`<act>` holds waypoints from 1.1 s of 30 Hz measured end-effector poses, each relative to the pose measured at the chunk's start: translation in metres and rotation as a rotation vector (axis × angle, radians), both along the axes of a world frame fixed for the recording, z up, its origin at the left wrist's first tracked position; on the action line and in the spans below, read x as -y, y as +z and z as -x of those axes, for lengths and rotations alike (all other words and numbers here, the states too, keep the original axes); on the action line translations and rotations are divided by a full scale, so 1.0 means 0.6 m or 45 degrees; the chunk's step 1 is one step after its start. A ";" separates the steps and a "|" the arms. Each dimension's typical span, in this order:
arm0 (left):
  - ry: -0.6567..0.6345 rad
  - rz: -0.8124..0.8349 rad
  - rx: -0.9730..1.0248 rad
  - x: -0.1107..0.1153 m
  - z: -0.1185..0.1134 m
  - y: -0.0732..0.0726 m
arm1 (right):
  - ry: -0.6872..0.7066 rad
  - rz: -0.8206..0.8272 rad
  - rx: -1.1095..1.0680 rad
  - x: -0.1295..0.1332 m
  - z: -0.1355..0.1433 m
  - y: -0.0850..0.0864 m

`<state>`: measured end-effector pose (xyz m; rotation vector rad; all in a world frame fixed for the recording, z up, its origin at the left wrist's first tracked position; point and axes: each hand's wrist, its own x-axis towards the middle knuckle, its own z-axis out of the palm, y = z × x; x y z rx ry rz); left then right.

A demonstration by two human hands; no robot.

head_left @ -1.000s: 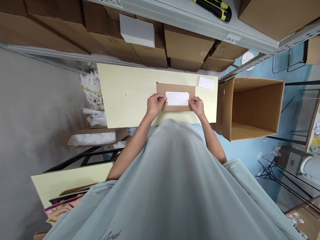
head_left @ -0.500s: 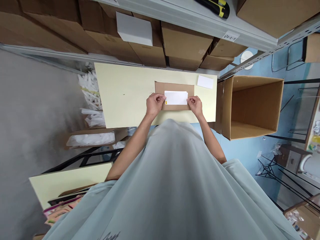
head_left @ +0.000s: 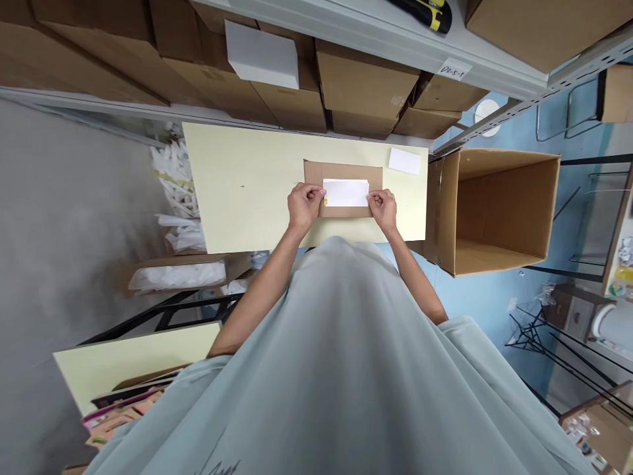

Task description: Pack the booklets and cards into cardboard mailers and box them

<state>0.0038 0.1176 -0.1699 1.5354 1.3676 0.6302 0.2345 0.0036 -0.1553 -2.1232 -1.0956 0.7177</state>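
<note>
A flat white rectangle [head_left: 346,192], like a card or slim box with a small yellow mark at its lower left corner, lies over a piece of brown cardboard [head_left: 343,212]. At its left end my left hand [head_left: 304,206] is closed, thumb and finger pinching the edge. My right hand [head_left: 383,208] pinches the opposite end in the same way. Both hands rest over the cardboard's sides. Another white rectangle [head_left: 404,161] lies apart on the pale yellow table [head_left: 247,198], beyond my right hand.
To the right stands a large open cardboard box [head_left: 504,211]. A metal shelf [head_left: 346,20] with several brown boxes [head_left: 366,76] runs along the table's far side. White packing material [head_left: 178,171] is piled at the left, above a box [head_left: 178,276] of white bags.
Both hands keep their pinch on the white rectangle, which stays over the cardboard. The whole view has shifted very slightly; the right hand has hardly moved.
</note>
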 end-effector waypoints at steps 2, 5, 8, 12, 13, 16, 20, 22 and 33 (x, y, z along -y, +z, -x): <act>-0.013 -0.004 -0.004 0.001 0.000 0.002 | -0.005 0.008 0.005 0.000 0.002 0.004; -0.034 -0.013 -0.037 0.004 0.000 0.006 | 0.004 0.037 0.000 -0.001 0.003 0.010; -0.040 -0.030 -0.088 0.007 -0.002 0.010 | 0.016 0.067 -0.001 -0.003 0.003 0.014; -0.068 -0.068 -0.126 0.010 -0.004 0.015 | 0.029 0.084 0.055 -0.004 0.004 0.016; -0.081 -0.081 -0.137 0.011 -0.004 0.016 | 0.039 0.089 0.074 -0.004 0.005 0.017; -0.118 -0.125 -0.202 0.013 -0.008 0.019 | 0.064 0.122 0.139 -0.008 0.010 0.019; -0.152 -0.165 -0.320 0.015 -0.019 0.021 | 0.004 0.172 0.225 -0.020 0.020 0.013; -0.144 -0.168 -0.351 0.011 -0.024 0.019 | -0.045 0.171 0.240 -0.030 0.023 0.006; -0.023 -0.066 -0.435 -0.024 -0.048 0.023 | -0.025 0.166 0.322 -0.050 0.026 0.008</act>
